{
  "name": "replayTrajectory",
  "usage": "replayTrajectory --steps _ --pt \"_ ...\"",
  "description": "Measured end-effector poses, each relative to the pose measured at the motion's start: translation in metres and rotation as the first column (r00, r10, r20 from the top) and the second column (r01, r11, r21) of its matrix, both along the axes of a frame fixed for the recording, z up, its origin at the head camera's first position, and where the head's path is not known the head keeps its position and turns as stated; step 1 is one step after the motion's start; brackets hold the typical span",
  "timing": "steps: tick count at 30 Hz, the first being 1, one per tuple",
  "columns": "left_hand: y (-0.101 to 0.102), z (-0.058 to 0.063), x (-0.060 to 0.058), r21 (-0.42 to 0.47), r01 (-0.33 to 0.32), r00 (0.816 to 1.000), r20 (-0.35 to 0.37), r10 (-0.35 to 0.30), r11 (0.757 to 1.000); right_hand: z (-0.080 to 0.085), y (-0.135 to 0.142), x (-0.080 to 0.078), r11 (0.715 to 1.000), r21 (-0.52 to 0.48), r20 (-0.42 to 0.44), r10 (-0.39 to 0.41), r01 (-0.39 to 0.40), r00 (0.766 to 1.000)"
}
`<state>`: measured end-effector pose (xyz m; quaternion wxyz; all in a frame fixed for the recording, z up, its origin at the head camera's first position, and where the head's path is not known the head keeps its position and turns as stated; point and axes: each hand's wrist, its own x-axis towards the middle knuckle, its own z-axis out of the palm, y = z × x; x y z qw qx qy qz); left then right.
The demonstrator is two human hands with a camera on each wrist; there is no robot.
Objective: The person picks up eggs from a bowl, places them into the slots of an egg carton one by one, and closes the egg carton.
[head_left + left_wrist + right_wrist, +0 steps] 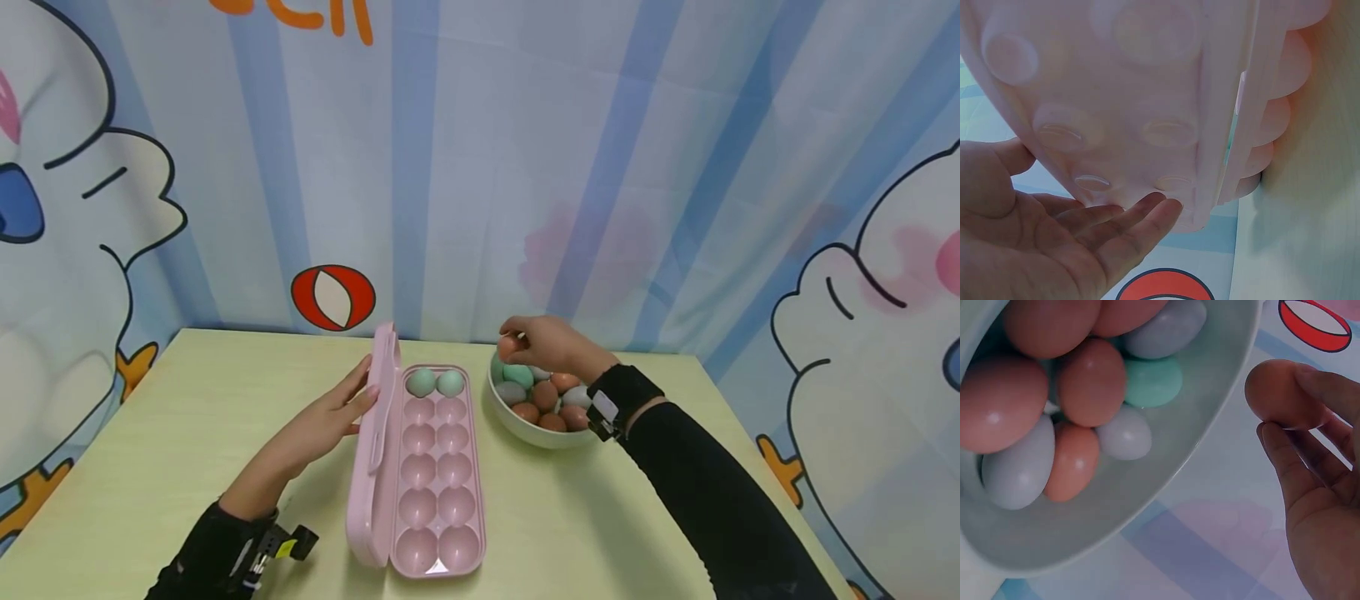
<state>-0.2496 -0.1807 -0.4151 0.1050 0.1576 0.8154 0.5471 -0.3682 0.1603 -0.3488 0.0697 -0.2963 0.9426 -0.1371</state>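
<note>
A pink egg box [438, 492] stands with its lid [370, 467] raised on the left side. Two pale green eggs [436, 382] sit in its far row, and the other cups hold nothing. My left hand [330, 412] holds the lid's upper edge, fingers along the bumpy outside, thumb at the rim. Between thumb and fingers of my right hand [558, 343] is a brown egg [1282, 394], pinched just above the bowl's far left rim. Brown, grey and green eggs [545, 396] fill the pale bowl [525, 431].
The pale wooden table [630, 517] carries both the box and the bowl, with a gap between them. Behind the table's far edge hangs a blue-striped cloth [480, 208] with cartoon figures. Bands with small devices [611, 408] are worn on both wrists.
</note>
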Motion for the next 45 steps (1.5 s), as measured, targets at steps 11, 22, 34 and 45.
replayTrajectory --steps 11,22,34,45 --pt "0.0 -0.001 -0.001 0.04 0.011 1.0 0.007 -0.011 0.999 -0.003 -0.03 0.005 0.997 -0.07 0.031 0.04 -0.038 0.999" --pt "-0.002 -0.002 -0.002 0.091 0.031 0.999 0.039 -0.035 0.995 -0.013 -0.061 0.007 0.992 -0.057 0.007 0.111 -0.111 0.994" --pt "0.0 -0.004 -0.005 0.113 0.054 0.997 0.047 -0.06 0.992 -0.033 -0.089 0.01 0.982 -0.093 0.021 0.168 -0.165 0.986" --pt "-0.001 -0.003 -0.002 0.101 0.029 0.998 0.048 -0.034 0.994 -0.054 -0.112 0.014 0.983 -0.057 0.026 0.178 -0.176 0.984"
